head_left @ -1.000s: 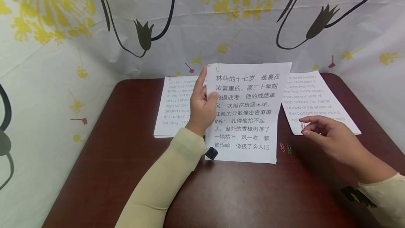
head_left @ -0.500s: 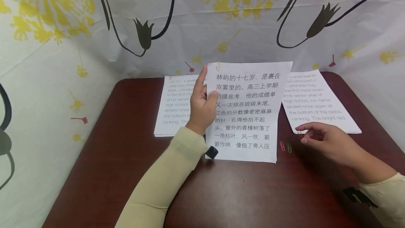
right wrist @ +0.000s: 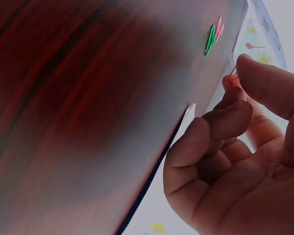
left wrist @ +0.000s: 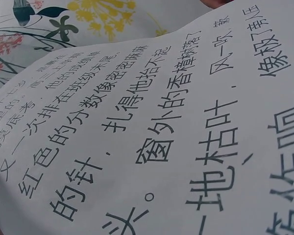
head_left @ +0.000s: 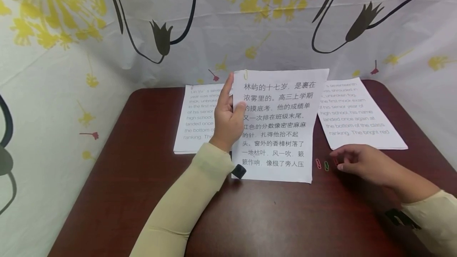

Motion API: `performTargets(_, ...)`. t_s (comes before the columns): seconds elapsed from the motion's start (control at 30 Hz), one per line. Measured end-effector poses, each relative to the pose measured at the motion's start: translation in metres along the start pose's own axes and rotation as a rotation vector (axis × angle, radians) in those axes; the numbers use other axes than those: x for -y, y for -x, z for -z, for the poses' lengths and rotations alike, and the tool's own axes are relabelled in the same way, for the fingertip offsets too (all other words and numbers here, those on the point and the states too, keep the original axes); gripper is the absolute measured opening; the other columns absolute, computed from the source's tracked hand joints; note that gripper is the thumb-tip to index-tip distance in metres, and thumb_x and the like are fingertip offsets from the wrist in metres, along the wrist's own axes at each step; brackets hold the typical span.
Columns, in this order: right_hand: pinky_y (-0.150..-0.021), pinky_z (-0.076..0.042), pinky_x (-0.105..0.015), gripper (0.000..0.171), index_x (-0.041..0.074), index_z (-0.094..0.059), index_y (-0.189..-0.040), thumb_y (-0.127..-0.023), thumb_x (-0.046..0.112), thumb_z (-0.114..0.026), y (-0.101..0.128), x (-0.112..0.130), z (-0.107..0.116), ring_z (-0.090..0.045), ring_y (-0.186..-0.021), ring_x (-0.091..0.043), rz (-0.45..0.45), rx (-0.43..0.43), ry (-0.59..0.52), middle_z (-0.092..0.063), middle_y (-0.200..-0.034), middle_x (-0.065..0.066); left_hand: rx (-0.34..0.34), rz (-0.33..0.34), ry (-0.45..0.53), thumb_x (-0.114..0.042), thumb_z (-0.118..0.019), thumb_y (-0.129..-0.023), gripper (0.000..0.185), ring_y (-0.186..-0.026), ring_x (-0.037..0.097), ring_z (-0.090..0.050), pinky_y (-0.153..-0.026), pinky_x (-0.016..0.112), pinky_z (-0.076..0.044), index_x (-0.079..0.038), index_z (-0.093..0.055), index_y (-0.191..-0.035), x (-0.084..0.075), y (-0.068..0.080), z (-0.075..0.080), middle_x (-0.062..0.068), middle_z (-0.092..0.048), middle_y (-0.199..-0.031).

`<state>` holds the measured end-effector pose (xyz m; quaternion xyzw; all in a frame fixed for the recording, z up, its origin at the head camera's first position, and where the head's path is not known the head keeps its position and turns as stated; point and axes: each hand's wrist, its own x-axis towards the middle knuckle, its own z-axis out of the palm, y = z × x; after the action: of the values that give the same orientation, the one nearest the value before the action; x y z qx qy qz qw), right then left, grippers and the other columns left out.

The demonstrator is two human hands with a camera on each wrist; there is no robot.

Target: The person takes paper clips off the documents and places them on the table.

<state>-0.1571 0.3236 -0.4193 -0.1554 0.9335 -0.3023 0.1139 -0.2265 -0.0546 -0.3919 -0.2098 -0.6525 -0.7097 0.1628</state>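
Observation:
My left hand holds a clipped set of white sheets with Chinese print by its left edge, thumb on the front and forefinger straight up along the edge. A yellow paper clip sits on its top edge. The print fills the left wrist view. My right hand is low over the table, to the right of the sheets, and pinches a red paper clip between thumb and forefinger. Just left of it, a pink clip and a green clip lie on the table.
A dark brown table with rounded corners carries two stacks of sheets in English print, one at the back left and one at the back right. A flowered cloth hangs behind and to both sides.
My right hand has come down and to the left off the right stack, with the red clip in its fingers, to beside the two loose clips. The left hand and its sheets have stayed put.

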Motion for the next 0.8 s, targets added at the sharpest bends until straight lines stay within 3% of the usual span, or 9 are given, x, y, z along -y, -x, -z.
performTargets(0.53,-0.053,-0.038,-0.025,0.035,-0.003,-0.072,-0.121,-0.088,0.005,-0.079,-0.0062,0.0004,-0.0033,-0.044,-0.059,-0.007,-0.116,0.092,0.029,-0.053,-0.069,0.003,-0.002,-0.006,0.016,0.004,-0.046,-0.104,0.082,-0.082,0.03,-0.079,-0.045,0.025,-0.043,-0.044,-0.023,-0.167,-0.0006,-0.0007,0.0015,0.014,-0.075,-0.127)
performTargets(0.8,-0.052,-0.037,-0.026,0.036,-0.003,-0.073,-0.121,-0.087,0.005,-0.08,-0.0062,0.0011,-0.0031,-0.043,-0.058,-0.007,-0.12,0.073,0.06,-0.052,-0.067,0.003,-0.006,0.003,0.013,0.004,-0.046,-0.104,0.082,-0.08,0.028,-0.079,-0.045,0.024,-0.043,-0.045,-0.023,-0.167,-0.0017,-0.0006,0.0018,0.014,-0.076,-0.124)
